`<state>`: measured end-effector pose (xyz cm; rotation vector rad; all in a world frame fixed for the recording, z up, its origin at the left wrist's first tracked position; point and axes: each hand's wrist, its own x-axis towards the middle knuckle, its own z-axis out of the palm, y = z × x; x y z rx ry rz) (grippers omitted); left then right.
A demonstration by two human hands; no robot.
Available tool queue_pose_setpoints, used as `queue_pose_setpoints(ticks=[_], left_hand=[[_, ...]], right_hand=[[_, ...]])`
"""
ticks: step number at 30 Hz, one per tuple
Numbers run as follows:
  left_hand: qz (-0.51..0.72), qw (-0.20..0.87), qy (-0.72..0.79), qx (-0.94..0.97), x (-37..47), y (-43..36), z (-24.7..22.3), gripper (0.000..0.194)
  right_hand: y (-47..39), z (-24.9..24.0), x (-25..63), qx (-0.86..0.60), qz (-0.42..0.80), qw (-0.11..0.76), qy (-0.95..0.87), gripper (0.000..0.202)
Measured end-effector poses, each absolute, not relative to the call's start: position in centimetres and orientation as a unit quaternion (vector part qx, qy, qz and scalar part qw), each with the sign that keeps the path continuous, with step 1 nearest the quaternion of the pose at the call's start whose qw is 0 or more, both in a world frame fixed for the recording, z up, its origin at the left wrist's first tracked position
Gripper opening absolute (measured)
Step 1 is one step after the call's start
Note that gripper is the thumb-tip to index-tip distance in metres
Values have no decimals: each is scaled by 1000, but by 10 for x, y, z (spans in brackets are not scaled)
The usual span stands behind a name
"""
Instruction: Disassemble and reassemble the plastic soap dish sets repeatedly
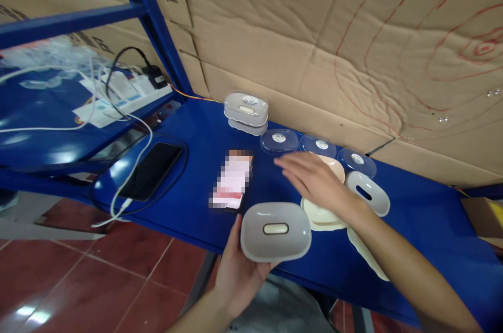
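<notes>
My left hand [241, 280] is closed around a grey oval soap dish [275, 248], held up at the table's front edge. A pale pill-shaped insert shows in the slot at its middle. Over the table, my right hand [310, 178] has its fingers stretched out to the left, with nothing visible in them. Under that hand and forearm are a cream dish [324, 222] and a peach dish [336, 166], both partly hidden. To their right leans a grey tray with a dark slot [377, 197]. A cream piece [365, 254] lies nearer, partly behind the forearm.
Clear lids with round stickers [269, 141] line the back, beside a stack of lidded grey dishes [257, 113]. A lit phone [236, 178] and a dark phone [151, 173] with cables lie leftward. A power strip [135, 99] sits on the left shelf. Cardboard [291, 23] walls the back.
</notes>
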<state>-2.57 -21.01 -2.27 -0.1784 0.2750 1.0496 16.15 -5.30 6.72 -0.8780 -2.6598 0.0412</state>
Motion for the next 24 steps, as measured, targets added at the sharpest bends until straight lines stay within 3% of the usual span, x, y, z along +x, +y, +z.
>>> queue_pose_setpoints(ticks=[2,4,8,13,21,24], left_hand=[[484,860,133,-93,-24,-215,-23,49],[474,862,143,-110,-24,-219,-21,49],[472,858,166,-117,-24,-218,-19,50],[467,866,144,-106,-21,-209,-20,50],[483,859,135,-102,-22,-207,-22,45],[462,868,133,-127,-23,-204,-20,46]], right_hand=[[-14,55,153,-351,-10,164,-922,43],[10,39,147,-374,-22,155,-914,37],[10,18,149,-378,-18,123,-917,39],[-2,16,157,-380,18,82,-921,80],[-43,62,176,-411,75,111,-902,75],[-95,83,197,-380,174,103,-903,77]])
